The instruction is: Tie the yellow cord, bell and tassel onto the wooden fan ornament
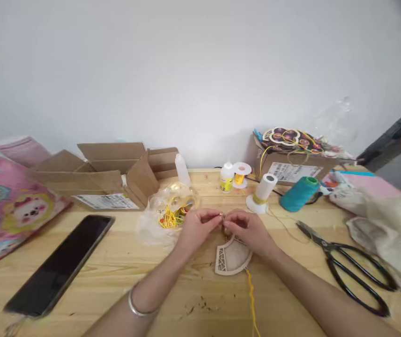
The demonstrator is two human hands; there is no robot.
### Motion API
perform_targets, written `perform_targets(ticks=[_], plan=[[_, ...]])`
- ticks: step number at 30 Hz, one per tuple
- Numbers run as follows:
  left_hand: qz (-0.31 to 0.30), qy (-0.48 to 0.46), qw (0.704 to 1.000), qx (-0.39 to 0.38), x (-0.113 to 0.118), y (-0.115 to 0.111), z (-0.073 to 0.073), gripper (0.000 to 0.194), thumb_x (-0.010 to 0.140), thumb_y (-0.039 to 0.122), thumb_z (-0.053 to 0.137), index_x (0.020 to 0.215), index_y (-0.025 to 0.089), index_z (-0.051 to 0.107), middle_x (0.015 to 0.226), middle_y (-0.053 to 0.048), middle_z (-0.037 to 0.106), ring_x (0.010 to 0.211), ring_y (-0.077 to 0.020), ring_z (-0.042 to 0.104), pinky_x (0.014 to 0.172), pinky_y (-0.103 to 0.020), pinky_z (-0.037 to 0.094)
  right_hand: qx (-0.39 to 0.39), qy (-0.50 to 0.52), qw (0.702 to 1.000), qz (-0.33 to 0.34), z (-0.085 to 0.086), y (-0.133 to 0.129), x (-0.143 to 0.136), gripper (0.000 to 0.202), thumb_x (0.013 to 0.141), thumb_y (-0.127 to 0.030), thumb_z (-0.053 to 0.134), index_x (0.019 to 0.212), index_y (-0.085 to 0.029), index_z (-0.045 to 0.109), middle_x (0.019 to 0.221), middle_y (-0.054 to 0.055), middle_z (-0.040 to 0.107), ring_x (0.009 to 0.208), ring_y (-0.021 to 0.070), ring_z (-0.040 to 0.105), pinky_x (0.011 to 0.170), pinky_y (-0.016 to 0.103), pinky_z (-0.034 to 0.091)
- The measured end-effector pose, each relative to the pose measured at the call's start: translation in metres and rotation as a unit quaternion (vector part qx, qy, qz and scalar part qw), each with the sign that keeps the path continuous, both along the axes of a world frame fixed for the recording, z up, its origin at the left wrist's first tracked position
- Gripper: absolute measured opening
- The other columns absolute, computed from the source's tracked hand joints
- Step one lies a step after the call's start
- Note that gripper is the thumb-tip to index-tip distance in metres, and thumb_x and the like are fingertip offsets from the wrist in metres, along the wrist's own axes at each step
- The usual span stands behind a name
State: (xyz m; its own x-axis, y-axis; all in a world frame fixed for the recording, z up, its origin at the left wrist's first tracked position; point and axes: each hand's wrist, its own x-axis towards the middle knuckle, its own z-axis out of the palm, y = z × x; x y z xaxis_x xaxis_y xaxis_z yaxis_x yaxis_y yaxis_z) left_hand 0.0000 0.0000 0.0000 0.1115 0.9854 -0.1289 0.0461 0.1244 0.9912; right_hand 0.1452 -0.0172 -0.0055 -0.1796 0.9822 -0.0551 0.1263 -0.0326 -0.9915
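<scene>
Fingertips of my left hand [200,227] and my right hand [246,229] meet close together over the middle of the table. Both hands are closed in a pinch at the top of a small cord or loop, too small to make out clearly. Just below them lies a fan-shaped wooden piece [237,257] with lattice cutouts at its left side. A yellow cord [251,299] runs from its lower edge toward the front of the table. My right hand partly covers the piece's upper right corner.
Black scissors [327,245] lie right, near a teal thread spool [299,194] and white spool [265,189]. A glue bottle [226,178] stands behind. Left are a phone [62,264], an open carton [81,182] and a plastic bag with yellow cords [172,216]. A filled box [292,166] stands back right.
</scene>
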Motion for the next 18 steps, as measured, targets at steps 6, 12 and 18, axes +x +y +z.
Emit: perform_targets(ticks=[6, 12, 18], plan=[[0.002, 0.005, 1.000, 0.020, -0.0006, -0.0004, -0.0011, 0.012, 0.058, 0.019, 0.068, 0.068, 0.013, 0.069, 0.067, -0.003, 0.070, 0.061, -0.0132, 0.062, 0.060, -0.022, 0.050, -0.001, 0.000, 1.000, -0.010, 0.0002, 0.0024, -0.0005, 0.011, 0.066, -0.025, 0.057, 0.062, -0.015, 0.057, 0.060, -0.001, 0.054, 0.055, 0.0095, 0.050, 0.055, 0.024, 0.042], [0.006, 0.014, 1.000, 0.018, -0.0012, -0.0006, -0.0007, 0.013, 0.057, 0.019, 0.069, 0.068, 0.013, 0.069, 0.067, -0.004, 0.070, 0.062, -0.0145, 0.063, 0.061, -0.024, 0.050, -0.008, 0.017, 1.000, -0.017, -0.0015, 0.0038, 0.0001, 0.013, 0.065, -0.028, 0.059, 0.064, -0.015, 0.058, 0.060, -0.002, 0.055, 0.055, 0.0093, 0.051, 0.055, 0.023, 0.042], [0.003, 0.036, 0.999, 0.036, -0.0017, 0.0001, -0.0019, 0.012, 0.058, 0.019, 0.068, 0.068, 0.013, 0.069, 0.068, -0.004, 0.070, 0.063, -0.0150, 0.063, 0.061, -0.024, 0.051, -0.022, 0.037, 0.999, -0.019, -0.0008, 0.0030, -0.0003, 0.015, 0.065, -0.029, 0.060, 0.065, -0.014, 0.057, 0.058, -0.002, 0.054, 0.052, 0.0086, 0.049, 0.054, 0.023, 0.041]])
